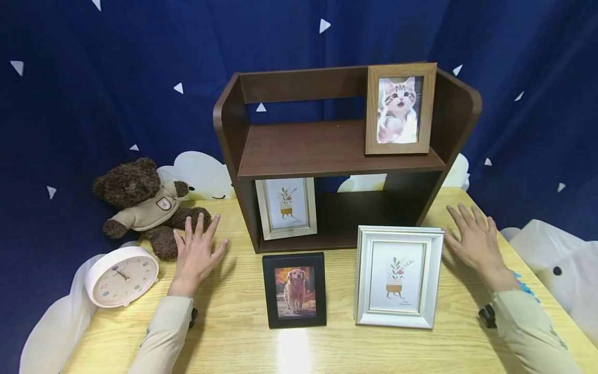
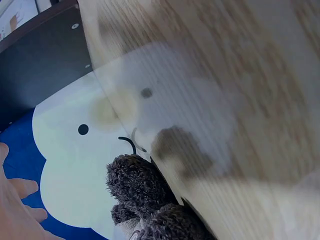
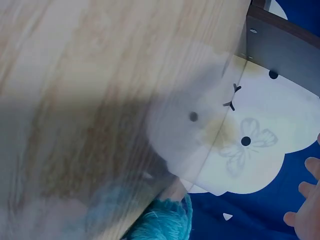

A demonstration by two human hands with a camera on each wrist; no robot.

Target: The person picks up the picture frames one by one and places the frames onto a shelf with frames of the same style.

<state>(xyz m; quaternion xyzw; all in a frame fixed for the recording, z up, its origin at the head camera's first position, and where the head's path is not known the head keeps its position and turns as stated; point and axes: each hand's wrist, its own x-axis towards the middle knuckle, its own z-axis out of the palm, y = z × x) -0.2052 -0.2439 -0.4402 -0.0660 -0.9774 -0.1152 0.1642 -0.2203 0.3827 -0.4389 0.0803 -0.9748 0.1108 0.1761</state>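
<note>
My left hand (image 1: 196, 258) is spread with straight fingers at the table's left, holding nothing; a brown teddy bear (image 1: 151, 208) in a beige top sits just beyond it. A white round clock (image 1: 123, 277) stands to that hand's left. On the far right, my right hand (image 1: 476, 246) is spread too, nothing in its grasp, nearest to a white picture frame (image 1: 363, 280). Between the hands a black frame with a dog photo (image 1: 296, 291) stands upright. In the left wrist view, fingers (image 2: 22, 187) show at the left edge; in the right wrist view, fingertips (image 3: 312, 167) show at the right edge.
A dark brown two-tier shelf (image 1: 299, 148) stands at the back. A wooden frame with a kitten picture (image 1: 371, 114) is on its upper tier, a cream frame (image 1: 312, 208) on its lower tier. Blue yarn (image 3: 165, 220) lies by the right table edge. A blue curtain (image 1: 280, 31) hangs behind.
</note>
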